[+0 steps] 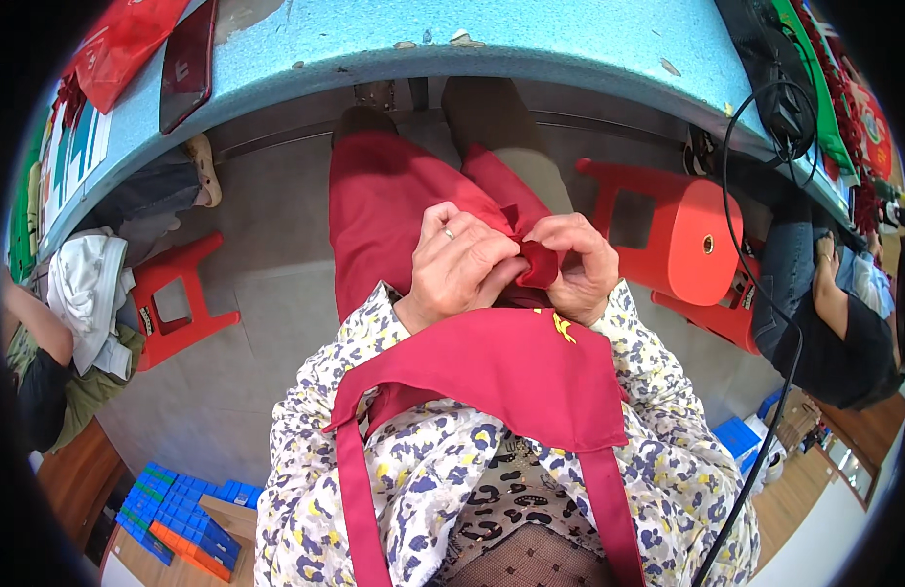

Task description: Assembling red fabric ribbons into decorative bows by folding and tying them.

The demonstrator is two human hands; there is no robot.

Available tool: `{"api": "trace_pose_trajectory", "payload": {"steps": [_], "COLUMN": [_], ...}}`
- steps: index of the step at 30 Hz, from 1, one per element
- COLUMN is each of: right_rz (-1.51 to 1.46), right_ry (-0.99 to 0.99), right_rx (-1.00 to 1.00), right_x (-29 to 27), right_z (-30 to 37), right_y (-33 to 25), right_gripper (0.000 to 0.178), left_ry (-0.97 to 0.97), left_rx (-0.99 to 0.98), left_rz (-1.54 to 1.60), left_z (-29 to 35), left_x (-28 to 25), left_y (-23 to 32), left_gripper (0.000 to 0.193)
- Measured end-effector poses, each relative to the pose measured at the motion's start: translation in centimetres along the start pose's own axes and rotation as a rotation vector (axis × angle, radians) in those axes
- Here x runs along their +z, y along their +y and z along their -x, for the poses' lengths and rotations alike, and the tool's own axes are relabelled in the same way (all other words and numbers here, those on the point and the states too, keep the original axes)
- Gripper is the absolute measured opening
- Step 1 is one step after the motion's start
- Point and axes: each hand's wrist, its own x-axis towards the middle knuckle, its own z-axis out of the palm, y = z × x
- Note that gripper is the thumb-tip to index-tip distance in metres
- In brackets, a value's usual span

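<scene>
A small gathered bunch of dark red cloth [539, 264] is pinched between both hands, above my lap. My left hand [460, 256], with a ring on one finger, grips the bunch from the left, its fingers curled. From the other side my right hand [582, 266] holds the same cloth between thumb and bent fingers. I cannot tell whether this bunch is a separate piece or a fold of the red apron [492, 367], which has a similar colour. The apron hangs from two shoulder straps and spreads over my legs. Fingers hide part of the cloth.
A blue speckled table [374, 44] with a chipped edge curves across the front, carrying a dark phone [189, 68] and a red bag [130, 49]. Red stools [694, 240] stand at both sides, near seated people. A black cable [783, 342] hangs down the right.
</scene>
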Motion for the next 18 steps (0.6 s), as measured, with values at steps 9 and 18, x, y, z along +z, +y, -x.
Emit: {"api": "trace_pose_trajectory", "payload": {"steps": [9, 18], "right_rz": [-0.115, -0.265], "right_ry": [-0.111, 0.061], "right_rx": [0.113, 0.271], "right_x": [1.3, 3.4], "right_z": [1.3, 3.1], "right_y": [0.0, 0.3], "right_gripper": [0.028, 0.024], "left_ry": [-0.006, -0.078], "left_rx": [-0.001, -0.075], "left_rz": [-0.01, -0.086], "left_z": [0.7, 1.3], "left_x": [-1.3, -2.3], "left_y": [-0.5, -0.2], "left_gripper": [0.02, 0.016]}}
